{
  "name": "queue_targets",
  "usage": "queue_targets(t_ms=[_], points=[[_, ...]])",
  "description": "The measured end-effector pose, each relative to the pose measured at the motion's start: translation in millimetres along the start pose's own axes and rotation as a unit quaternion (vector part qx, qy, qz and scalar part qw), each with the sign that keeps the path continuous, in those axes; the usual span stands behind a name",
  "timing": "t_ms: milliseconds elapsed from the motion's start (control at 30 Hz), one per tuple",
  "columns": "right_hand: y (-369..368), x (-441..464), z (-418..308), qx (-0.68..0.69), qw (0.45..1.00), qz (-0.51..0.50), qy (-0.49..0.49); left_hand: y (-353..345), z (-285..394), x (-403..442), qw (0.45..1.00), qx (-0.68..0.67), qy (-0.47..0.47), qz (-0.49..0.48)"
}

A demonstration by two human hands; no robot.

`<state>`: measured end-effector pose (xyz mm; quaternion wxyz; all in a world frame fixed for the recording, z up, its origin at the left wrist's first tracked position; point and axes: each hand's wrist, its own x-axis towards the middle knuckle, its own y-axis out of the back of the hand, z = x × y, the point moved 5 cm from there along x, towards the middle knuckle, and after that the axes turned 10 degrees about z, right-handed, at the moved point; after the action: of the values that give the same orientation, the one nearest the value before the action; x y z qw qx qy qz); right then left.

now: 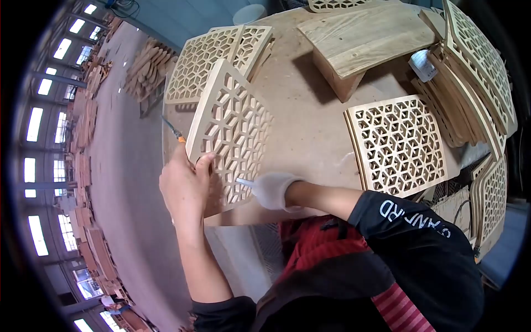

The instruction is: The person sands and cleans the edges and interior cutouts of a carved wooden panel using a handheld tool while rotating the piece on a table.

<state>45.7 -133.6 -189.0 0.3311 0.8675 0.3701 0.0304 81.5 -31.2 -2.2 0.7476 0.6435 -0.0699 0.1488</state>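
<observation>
Apparently to keep it steady, the left hand (185, 185) grips a wooden lattice panel (237, 133), tipped up over the counter (310, 133) just ahead, its holes facing the gloved right hand (274, 190), which holds a thin stick (244, 181).

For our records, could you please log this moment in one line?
left hand: holds tilted lattice panel; right hand: white-gloved, near same panel; nearby: wooden stand

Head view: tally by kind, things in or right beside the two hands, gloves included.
Lattice panel: 1, in the left hand
Pale stick: 1, in the right hand
White glove: 1, on the right hand
Orange-handled tool: 1, at the left hand; can't tell if held
Total: 4
</observation>
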Motion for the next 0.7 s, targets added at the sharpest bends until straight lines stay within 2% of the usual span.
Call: queue_targets(t_ms=[167,267,367,433,500,600,633,700], points=[[-0.6,13.0,5.3,-0.086,0.994,-0.053,0.052,-0.2,0.9,2.4,1.0,-0.002,0.008,-0.015],[13.7,13.7,2.6,-0.031,0.999,-0.038,0.014,-1.6,-2.8,3.4,1.0,-0.019,0.013,-0.011],[9.6,22.8,1.9,0.085,0.994,0.042,-0.048,-1.6,0.3,2.6,0.999,-0.021,0.024,-0.015],[16.6,19.4,-4.7,0.116,0.992,0.018,-0.04,-1.9,1.4,1.1,1.0,-0.008,0.014,-0.008],[6.2,34.7,-2.2,0.127,0.987,-0.051,-0.084,-2.6,0.7,3.4,0.999,-0.012,0.026,-0.019],[6.7,31.6,-5.7,0.057,0.998,0.0,0.004,-2.2,-1.1,5.1,1.0,-0.017,0.013,-0.002],[4.5,26.0,-1.0,0.116,0.991,0.021,-0.063,-1.6,0.4,3.4,1.0,-0.001,0.014,-0.004],[9.0,21.9,-5.2,0.086,0.994,-0.015,-0.059,0.0,6.2,-0.3,0.999,0.015,0.027,-0.011]])
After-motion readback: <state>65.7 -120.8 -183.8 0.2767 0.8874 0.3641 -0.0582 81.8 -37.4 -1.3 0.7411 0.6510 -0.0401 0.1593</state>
